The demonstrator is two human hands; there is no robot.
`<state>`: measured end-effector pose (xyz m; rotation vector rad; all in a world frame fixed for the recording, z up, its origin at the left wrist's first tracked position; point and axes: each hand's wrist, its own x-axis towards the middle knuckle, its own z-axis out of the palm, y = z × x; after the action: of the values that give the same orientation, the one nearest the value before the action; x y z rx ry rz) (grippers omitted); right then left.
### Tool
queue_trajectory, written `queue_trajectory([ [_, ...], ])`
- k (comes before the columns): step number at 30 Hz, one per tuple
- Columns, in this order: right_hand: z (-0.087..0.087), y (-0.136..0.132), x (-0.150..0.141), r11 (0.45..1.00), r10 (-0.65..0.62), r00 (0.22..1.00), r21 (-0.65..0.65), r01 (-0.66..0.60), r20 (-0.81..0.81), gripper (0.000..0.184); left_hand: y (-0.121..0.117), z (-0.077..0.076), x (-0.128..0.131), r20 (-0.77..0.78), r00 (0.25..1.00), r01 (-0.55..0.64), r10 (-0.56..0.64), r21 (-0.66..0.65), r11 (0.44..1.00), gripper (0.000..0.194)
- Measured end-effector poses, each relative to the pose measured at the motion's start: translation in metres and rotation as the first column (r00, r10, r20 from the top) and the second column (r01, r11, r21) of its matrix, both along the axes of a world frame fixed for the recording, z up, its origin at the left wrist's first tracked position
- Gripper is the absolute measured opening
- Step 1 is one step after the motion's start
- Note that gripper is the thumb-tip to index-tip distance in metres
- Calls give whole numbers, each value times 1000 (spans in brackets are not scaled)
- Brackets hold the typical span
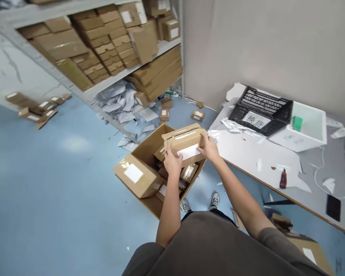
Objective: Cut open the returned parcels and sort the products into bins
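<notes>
Between my two hands is a brown cardboard box (186,138) with a white label and clear tape, held tilted above a larger carton. My left hand (173,161) grips its left end, thumb against the label side. At the right end my right hand (209,148) is closed round the corner, thumb beside the label. The large open carton (145,151) below contains several smaller taped boxes, partly hidden by the held box and my left arm. A bigger labelled box (136,175) rests across the carton's left side.
Metal shelving (112,80) on the left carries many cardboard boxes, with a heap of papers (120,99) underneath. On the right, a table (327,168) bears a black crate (260,109), a white bin (313,128), a red-black tool (283,179) and a phone (333,207). Small boxes (34,107) lie on the floor.
</notes>
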<state>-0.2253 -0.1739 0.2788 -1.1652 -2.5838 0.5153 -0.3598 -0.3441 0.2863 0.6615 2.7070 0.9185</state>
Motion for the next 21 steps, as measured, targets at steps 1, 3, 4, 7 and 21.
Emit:
queue_trajectory([
  [1, 4, 9, 15, 999, -29, 999, 14, 29, -29, 78, 13, 6, 10, -22, 999, 29, -28, 8, 1000, 84],
  [3, 8, 31, 49, 995, -87, 993, 36, 90, -76, 78, 43, 15, 34, -63, 994, 90, -89, 23, 996, 84],
  [4, 9, 43, 67, 992, -117, 989, 43, 122, -95, 79, 60, 17, 48, -79, 990, 120, -118, 29, 992, 84],
  [7, 8, 81, 125, 975, -207, 970, 50, 214, -127, 80, 111, 21, 94, -117, 974, 201, -196, 39, 979, 84],
  [21, -58, 184, 345, 800, -597, 785, -53, 597, -169, 74, 300, -39, 274, -51, 818, 574, -573, 13, 819, 81],
])
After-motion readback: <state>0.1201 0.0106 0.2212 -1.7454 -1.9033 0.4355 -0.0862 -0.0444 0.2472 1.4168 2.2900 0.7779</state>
